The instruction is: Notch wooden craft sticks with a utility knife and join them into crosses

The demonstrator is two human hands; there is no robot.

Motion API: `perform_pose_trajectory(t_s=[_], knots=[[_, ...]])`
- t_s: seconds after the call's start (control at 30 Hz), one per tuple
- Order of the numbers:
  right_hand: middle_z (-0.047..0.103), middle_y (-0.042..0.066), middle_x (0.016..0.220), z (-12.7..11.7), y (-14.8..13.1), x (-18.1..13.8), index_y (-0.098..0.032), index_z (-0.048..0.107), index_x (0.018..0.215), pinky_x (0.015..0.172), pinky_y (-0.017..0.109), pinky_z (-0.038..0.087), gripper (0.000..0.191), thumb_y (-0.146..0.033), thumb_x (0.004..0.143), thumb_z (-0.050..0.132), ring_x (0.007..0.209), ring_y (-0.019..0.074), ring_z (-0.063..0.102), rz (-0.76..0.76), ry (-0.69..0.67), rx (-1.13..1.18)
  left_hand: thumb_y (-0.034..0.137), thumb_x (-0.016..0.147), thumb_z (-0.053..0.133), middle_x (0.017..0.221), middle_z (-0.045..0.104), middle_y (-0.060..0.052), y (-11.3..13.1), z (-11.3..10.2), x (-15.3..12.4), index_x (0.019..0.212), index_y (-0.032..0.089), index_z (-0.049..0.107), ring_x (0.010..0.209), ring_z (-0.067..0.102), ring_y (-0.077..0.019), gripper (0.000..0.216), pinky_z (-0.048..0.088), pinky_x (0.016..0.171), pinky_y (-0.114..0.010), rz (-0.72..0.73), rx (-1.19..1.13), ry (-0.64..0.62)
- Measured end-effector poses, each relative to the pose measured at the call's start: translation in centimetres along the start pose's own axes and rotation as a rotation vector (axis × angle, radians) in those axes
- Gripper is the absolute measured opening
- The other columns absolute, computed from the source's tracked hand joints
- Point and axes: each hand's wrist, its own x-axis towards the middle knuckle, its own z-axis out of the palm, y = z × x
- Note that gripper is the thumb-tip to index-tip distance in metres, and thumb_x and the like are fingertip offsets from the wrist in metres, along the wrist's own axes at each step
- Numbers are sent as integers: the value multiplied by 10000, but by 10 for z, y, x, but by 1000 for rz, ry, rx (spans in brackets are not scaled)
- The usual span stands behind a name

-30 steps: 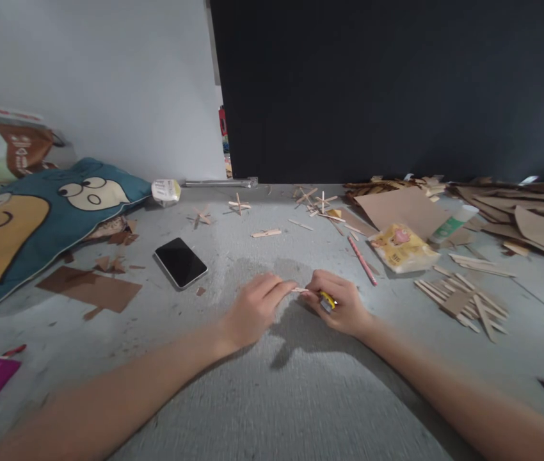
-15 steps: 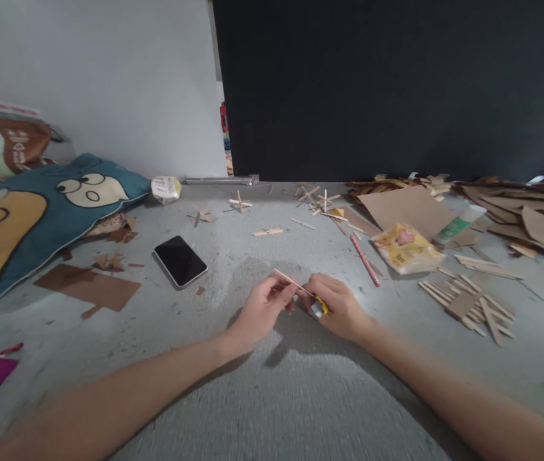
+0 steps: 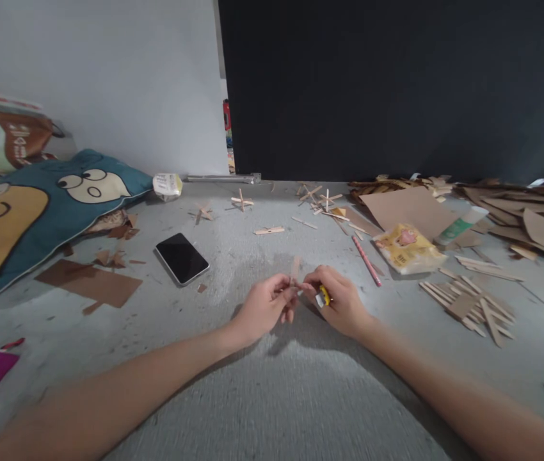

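Note:
My left hand [image 3: 265,308] is closed in a pinch on a thin wooden craft stick [image 3: 296,266], which points away from me and is blurred by motion. Close beside it, my right hand [image 3: 338,301] is closed around a yellow and grey utility knife [image 3: 323,296]. Most of the knife is hidden in the fist, and its blade cannot be made out. The fingertips of both hands meet at the near end of the stick, just above the grey table [image 3: 233,410].
A phone [image 3: 182,258] lies left of my hands, near a brown cardboard piece [image 3: 89,285] and a cushion [image 3: 84,192]. Small stick crosses [image 3: 242,201] stand at the back. To the right are a red pencil [image 3: 366,260], a yellow packet [image 3: 409,248] and a stick pile [image 3: 466,304].
The craft stick has swung from slanting left across my fingers to pointing away from me. My right hand has shifted slightly, still around the utility knife.

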Motion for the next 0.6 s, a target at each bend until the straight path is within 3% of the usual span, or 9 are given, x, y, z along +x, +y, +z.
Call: perform_pose_trajectory(t_s=[0.13,0.33,0.47,0.6], knots=[[638,19,752,4,-6,5,-222,616,910,604,269,454,111,-323,955,615,659,153,585,154,35,49,497,935,610,689,590,13,-4,2,1,866,178,594,501,562,-97,326,419,470,-223,-2,32,-1],[682,21,723,2,-17,12,-204,641,841,599,256,458,226,-385,968,591,633,143,601,320,-60,211,485,940,585,676,571,20,0,3,0,832,183,573,483,562,-101,321,429,452,-223,-21,96,35],[661,14,703,-2,-16,14,-197,629,825,614,244,447,279,-373,1008,514,635,134,585,326,-111,217,504,947,581,688,583,21,2,2,-1,814,190,553,470,568,-96,342,417,446,-222,-21,126,39],[644,5,693,-1,-14,13,-200,612,811,601,239,422,274,-341,1010,487,623,128,563,306,-70,169,473,969,563,694,613,20,1,1,-1,841,191,558,454,558,-87,310,413,465,-225,-10,142,37]])
